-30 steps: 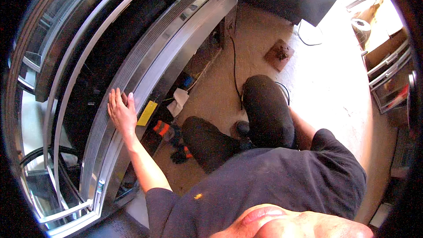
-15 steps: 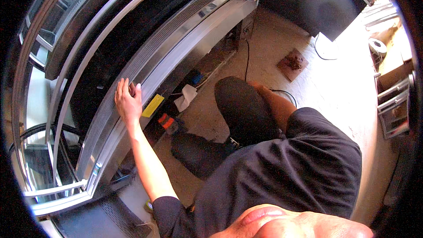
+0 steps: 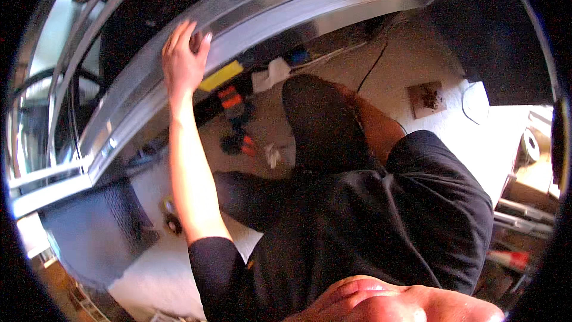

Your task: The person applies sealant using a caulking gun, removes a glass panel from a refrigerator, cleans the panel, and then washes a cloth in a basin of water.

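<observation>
While the person's view swings closer than a moment ago, the left hand (image 3: pixel 183 59) stays flat on the long metal frame (image 3: pixel 286 9) – fingers spread apart, palm pressed on its slanted face, not closed around anything. It seems the hand only steadies the body or feels the surface. The right hand is not in view. On the floor (image 3: pixel 411 53) under the frame lie a yellow tool (image 3: pixel 221 76) and orange-black tools (image 3: pixel 229 98) – near the bent knee.

You see a long shiny metal frame rail (image 3: pixel 286 15), curving across the top, above the floor.
</observation>
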`<state>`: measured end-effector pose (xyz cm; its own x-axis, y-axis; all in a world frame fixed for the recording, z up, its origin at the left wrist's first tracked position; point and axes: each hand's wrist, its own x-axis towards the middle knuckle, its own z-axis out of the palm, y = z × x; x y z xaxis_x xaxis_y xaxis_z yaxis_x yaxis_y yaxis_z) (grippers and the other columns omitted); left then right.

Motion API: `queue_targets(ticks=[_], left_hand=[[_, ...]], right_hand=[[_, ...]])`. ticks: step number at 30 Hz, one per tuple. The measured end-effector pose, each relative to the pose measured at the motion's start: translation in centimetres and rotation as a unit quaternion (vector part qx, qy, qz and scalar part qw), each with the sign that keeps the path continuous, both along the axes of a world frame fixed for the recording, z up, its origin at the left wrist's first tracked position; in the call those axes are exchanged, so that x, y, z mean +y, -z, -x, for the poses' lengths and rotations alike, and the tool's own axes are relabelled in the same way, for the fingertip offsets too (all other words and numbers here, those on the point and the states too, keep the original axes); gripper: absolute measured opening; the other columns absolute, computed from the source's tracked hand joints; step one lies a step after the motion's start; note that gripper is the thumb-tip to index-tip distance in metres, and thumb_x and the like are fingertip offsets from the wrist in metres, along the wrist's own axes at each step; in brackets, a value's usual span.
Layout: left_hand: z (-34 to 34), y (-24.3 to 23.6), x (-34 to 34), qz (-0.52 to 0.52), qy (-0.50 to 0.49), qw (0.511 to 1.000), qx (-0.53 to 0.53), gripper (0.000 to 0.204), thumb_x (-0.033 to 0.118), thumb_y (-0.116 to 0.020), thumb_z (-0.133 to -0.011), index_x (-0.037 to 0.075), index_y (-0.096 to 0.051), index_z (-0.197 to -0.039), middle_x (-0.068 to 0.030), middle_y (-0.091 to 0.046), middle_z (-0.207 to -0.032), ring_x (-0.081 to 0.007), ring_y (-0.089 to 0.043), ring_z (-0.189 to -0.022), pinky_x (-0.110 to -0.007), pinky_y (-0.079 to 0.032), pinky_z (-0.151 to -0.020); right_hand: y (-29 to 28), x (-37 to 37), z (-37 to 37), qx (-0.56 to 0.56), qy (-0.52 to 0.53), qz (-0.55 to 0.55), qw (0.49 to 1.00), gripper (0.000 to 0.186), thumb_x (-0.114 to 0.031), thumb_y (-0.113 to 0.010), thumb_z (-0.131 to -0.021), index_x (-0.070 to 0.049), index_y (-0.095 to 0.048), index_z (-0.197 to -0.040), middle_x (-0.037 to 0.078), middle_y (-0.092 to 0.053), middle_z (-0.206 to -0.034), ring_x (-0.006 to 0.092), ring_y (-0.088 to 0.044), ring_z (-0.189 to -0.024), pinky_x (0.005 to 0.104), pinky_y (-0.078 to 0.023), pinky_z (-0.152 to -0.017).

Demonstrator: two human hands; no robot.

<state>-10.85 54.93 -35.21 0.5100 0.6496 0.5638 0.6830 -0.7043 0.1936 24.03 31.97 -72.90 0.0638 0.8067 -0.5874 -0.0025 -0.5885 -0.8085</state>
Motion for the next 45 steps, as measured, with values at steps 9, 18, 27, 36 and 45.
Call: queue_targets(ticks=[9,18,27,36,45], left_hand=[[0.2,0.9,0.3,-0.008,-0.013,1.0,-0.011,0.046,0.037,-0.064,-0.087,0.003,-0.062,-0.118,-0.0161,-0.057,-0.128,-0.0317,-0.053,-0.12,-0.04,-0.04,-0.102],[0.1,0.5,0.3,-0.021,-0.015,1.0,0.0,0.041,0.03,-0.066,-0.085,0.001,-0.063,-0.113,-0.0184,-0.06,-0.123,-0.0334,-0.055,-0.118,-0.042,-0.041,-0.102],[-0.1,1.0,0.0,0.007,-0.064,0.997,0.035,0.057,0.044,-0.056,-0.09,0.001,-0.053,-0.128,-0.0172,-0.047,-0.139,-0.031,-0.043,-0.131,-0.045,-0.03,-0.11],[0.8,1.9,0.0,0.004,-0.063,0.998,0.016,0.062,0.048,-0.051,-0.092,0.002,-0.049,-0.132,-0.016,-0.044,-0.142,-0.0299,-0.036,-0.136,-0.044,-0.023,-0.114],[0.6,2.3,0.3,0.004,-0.057,0.998,-0.001,0.062,0.05,-0.054,-0.09,0.004,-0.051,-0.131,-0.0158,-0.046,-0.14,-0.0301,-0.038,-0.135,-0.044,-0.024,-0.114]], right_hand=[[-8.6,0.8,-3.5,-0.243,-0.043,-0.076,0.966,0.042,-0.043,-0.052,-0.096,-0.003,-0.066,-0.096,0.009,-0.063,-0.079,0.0205,-0.06,-0.071,0.0359,-0.048,-0.066],[-39.1,7.9,5.7,-0.289,-0.118,-0.41,0.857,0.035,-0.033,-0.06,-0.094,0.002,-0.061,-0.09,0.007,-0.059,-0.07,0.0134,-0.052,-0.062,0.0294,-0.044,-0.059],[-36.9,21.8,4.1,-0.656,-0.121,-0.358,0.653,0.076,-0.066,-0.042,-0.089,-0.012,-0.04,-0.143,0.013,-0.032,-0.151,0.0319,-0.027,-0.14,0.0496,-0.02,-0.114],[-36.3,22.3,4.2,-0.665,-0.156,-0.352,0.639,0.076,-0.065,-0.033,-0.092,-0.014,-0.031,-0.147,0.012,-0.028,-0.153,0.0306,-0.023,-0.142,0.053,-0.016,-0.114],[-36.4,22.2,3.8,-0.699,-0.167,-0.316,0.619,0.074,-0.064,-0.031,-0.093,-0.014,-0.03,-0.148,0.011,-0.025,-0.154,0.0284,-0.022,-0.143,0.0498,-0.017,-0.115]])
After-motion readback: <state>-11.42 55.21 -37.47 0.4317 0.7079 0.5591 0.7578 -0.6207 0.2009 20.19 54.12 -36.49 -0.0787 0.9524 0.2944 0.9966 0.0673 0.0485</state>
